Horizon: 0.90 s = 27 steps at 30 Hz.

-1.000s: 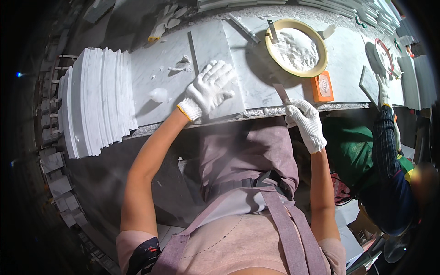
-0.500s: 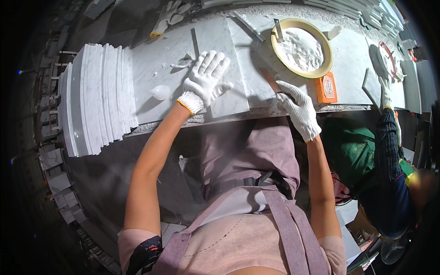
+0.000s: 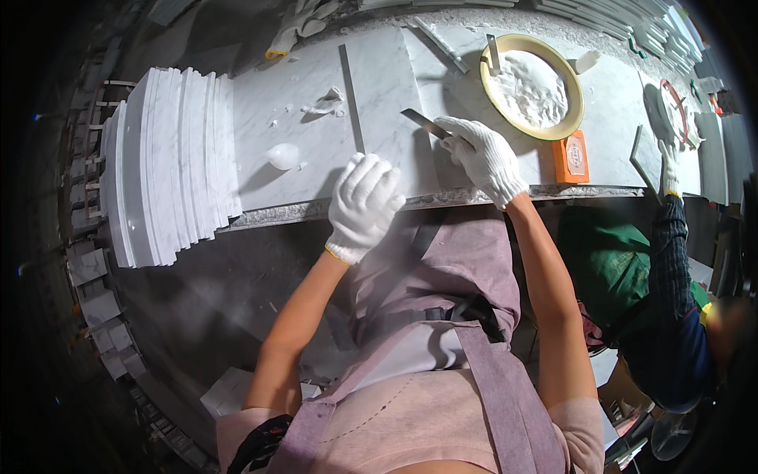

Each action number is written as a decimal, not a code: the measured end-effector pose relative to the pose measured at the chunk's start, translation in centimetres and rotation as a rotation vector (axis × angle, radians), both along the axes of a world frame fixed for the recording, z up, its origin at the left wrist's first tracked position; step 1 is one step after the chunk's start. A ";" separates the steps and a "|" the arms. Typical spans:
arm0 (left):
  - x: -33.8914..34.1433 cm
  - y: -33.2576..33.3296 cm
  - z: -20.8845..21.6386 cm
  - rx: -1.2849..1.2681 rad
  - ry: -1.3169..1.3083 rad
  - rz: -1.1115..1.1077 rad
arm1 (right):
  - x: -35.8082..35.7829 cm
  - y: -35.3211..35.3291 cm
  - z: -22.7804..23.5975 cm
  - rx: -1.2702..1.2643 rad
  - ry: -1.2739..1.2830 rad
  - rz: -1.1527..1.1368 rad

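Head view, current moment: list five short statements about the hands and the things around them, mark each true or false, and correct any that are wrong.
1. The right hand holds a flat blade. True.
2. The left hand is bare. False: the left hand wears a white glove.
3. The yellowish bowl is empty. False: the yellowish bowl holds white material.
4. Another person's gloved hand is at the right side of the picture. True.
5. The orange box sits inside the bowl. False: the orange box is outside it, on the side nearer the person.
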State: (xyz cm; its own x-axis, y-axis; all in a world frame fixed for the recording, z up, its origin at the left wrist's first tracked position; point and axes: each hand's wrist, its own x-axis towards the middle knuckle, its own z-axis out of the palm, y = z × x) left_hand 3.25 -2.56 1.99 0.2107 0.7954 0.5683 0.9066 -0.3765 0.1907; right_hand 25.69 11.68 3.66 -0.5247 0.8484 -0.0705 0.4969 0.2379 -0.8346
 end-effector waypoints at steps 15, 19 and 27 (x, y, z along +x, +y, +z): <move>-1.2 -0.2 -2.2 0.042 -0.003 0.008 | -1.8 0.2 0.0 0.251 -0.128 0.082; -1.2 -0.2 -2.4 0.028 -0.012 -0.007 | -2.0 0.1 0.3 0.263 -0.208 0.098; -1.3 -0.3 -3.0 0.039 0.009 0.009 | -2.2 0.0 -0.1 0.253 -0.160 0.105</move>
